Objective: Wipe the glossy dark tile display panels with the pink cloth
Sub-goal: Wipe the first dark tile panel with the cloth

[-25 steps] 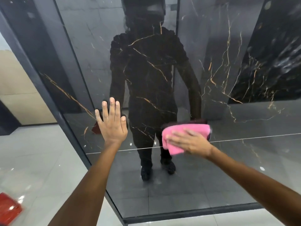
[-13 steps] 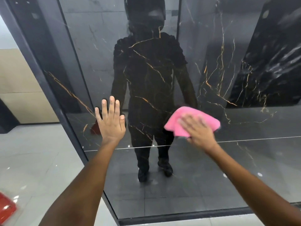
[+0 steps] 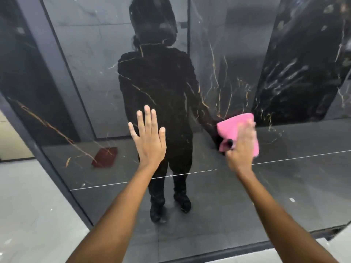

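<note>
Left hand (image 3: 150, 141) flat, fingers spread, on dark tile panel (image 3: 284, 186) — right hand (image 3: 241, 149) presses pink cloth (image 3: 231, 128) against it, fingers blurred.

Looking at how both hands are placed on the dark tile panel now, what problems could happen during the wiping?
1. The bare left hand lies flat with spread fingers on the glossy dark marble-look tile panel; it will likely leave fingerprints on wiped surface.
2. The right hand presses the folded pink cloth with flat fingers, not gripping it, so the cloth may slip or bunch.
3. Strong reflections in the panel could hide streaks, so spots may be missed.
</note>
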A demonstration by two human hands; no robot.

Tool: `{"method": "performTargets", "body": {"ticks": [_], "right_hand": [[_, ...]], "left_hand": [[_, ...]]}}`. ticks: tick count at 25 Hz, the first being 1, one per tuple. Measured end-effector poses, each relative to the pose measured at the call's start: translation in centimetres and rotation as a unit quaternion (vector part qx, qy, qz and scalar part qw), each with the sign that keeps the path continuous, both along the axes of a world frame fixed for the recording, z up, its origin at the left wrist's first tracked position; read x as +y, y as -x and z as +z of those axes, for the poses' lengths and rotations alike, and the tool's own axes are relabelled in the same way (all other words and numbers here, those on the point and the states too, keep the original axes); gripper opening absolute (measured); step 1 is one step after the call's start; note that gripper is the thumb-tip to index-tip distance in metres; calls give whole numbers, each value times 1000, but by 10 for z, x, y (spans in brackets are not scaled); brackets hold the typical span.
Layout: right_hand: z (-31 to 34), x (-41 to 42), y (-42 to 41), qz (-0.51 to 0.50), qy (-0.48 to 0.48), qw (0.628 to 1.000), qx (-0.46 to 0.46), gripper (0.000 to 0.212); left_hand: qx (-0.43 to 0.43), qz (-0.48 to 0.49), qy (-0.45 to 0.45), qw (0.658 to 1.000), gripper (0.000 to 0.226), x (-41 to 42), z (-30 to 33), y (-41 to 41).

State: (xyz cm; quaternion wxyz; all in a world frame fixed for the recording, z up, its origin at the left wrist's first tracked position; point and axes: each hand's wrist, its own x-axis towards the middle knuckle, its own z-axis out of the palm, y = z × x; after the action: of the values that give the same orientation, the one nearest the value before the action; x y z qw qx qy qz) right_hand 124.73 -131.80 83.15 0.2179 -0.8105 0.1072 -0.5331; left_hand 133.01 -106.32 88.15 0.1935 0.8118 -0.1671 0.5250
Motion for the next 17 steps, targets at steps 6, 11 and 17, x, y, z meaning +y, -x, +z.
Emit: {"method": "performTargets", "body": {"ticks": [6, 11, 17], "right_hand": [[-8, 33, -5, 39, -228, 973, -20, 84], [-80, 57, -16, 83, 412, 903, 89, 93], [-64, -30, 5, 0, -29, 998, 48, 86]], "left_hand": [[-50, 49, -6, 997, 60, -6, -11, -13], [-66, 51, -8, 996, 58, -4, -12, -15], [-73, 59, 2, 996, 57, -7, -15, -18]]}}
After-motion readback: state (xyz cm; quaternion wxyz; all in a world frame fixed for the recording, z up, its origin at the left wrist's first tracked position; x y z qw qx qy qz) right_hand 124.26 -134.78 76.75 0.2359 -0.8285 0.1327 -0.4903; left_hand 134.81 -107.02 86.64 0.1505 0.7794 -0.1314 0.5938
